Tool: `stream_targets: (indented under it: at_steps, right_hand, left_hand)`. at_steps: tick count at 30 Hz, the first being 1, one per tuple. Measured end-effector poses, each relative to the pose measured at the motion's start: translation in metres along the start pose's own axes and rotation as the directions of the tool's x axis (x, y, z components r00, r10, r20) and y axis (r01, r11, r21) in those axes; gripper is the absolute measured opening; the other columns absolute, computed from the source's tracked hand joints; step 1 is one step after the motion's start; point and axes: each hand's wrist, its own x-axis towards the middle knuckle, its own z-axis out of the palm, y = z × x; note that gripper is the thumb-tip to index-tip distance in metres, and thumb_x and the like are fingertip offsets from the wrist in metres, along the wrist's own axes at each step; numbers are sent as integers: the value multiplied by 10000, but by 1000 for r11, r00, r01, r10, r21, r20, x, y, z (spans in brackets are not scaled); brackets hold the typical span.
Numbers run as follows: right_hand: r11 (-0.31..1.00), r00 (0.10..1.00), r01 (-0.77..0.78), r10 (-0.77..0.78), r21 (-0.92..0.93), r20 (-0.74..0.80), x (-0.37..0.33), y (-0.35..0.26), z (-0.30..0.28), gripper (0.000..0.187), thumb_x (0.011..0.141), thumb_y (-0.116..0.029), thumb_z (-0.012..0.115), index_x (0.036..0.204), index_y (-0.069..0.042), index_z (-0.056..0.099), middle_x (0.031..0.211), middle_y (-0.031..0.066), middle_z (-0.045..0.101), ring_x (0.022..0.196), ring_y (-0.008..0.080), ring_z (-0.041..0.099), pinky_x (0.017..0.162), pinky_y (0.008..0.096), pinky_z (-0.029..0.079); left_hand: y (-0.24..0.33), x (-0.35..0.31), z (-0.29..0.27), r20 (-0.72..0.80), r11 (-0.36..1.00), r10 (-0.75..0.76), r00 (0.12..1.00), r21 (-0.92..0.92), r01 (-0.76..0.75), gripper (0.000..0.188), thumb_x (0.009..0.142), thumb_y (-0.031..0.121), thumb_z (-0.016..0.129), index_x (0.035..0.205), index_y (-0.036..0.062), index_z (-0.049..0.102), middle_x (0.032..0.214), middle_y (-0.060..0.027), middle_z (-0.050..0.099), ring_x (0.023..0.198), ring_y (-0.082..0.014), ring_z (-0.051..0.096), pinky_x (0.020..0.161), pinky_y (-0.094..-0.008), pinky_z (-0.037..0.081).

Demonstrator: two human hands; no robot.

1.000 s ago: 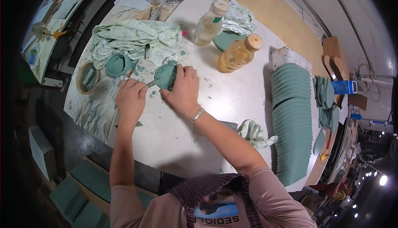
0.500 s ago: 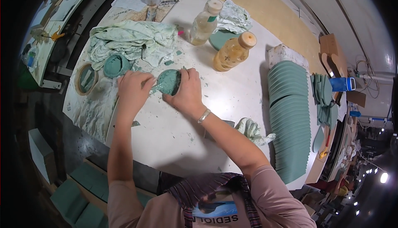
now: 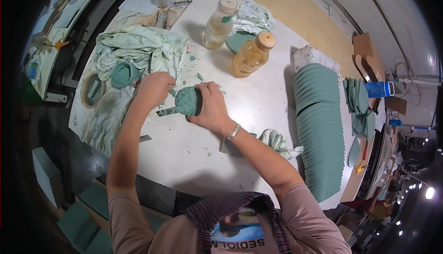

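At the middle of a paint-smeared white worktop [image 3: 194, 148], a person's right hand [image 3: 213, 107] closes around a small round green-coated piece [image 3: 188, 101], fingers curled over its far edge and holding it tilted just above the surface. Beside it, the left hand [image 3: 154, 88] is clenched shut close to the piece's upper left side (what it grips cannot be made out), while a flat, green-smeared blade [image 3: 170, 111] juts out to the lower left from under the piece. Just left of the hands lies a crumpled, green-stained cloth [image 3: 134, 51], with a round green cup [image 3: 123, 75] at its lower edge and a ring-shaped roll [image 3: 93, 90] further left. Beyond the hands stand two plastic bottles, one holding clear liquid [image 3: 218, 23] and one amber [image 3: 251, 55], with a flat green piece [image 3: 237, 41] lying between them. To the right, well apart from the hands, a long fanned row of green insole-shaped sheets [image 3: 320, 125] runs down the worktop's edge. A smaller wadded rag [image 3: 277, 142] rests near the right forearm, which wears a metal bracelet [image 3: 234, 131].
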Motion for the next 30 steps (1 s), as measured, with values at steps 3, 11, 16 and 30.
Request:
stream_targets:
  at_steps: [3,11,16,30]
  right_hand:
    - [1000,1000,24,-24,3,16,-3,4,0,809,546,-233,865,1234,7,513,1136,172,482,1061,351,493,934,416,439]
    - [1000,1000,21,-21,-3,16,-9,5,-2,794,557,-225,854,1235,10,515,1142,167,482,1075,345,487,944,417,428]
    - [1000,1000,7,-7,-14,-3,-13,-1,-1,793,557,-227,855,1235,11,520,1141,164,487,1076,345,488,945,418,427]
    - [999,999,-49,49,-6,-18,-18,-5,-3,832,545,-236,905,1247,1,525,1153,165,509,1076,345,496,943,422,420]
  left_hand:
    - [1,-25,-4,-44,984,-120,992,-136,113,136,850,86,631,954,68,716,919,-120,673,905,-322,641,790,-424,495]
    - [30,-83,10,-204,993,56,977,114,-33,174,703,122,779,857,113,699,856,-17,608,950,-231,554,867,-418,410]
    - [25,-82,13,-203,978,66,977,208,-23,161,708,148,782,823,130,671,868,14,602,989,-200,537,937,-433,344]
    - [43,-88,30,-218,991,-117,969,-94,99,78,878,121,636,865,55,597,670,-128,609,623,-331,606,575,-404,443]
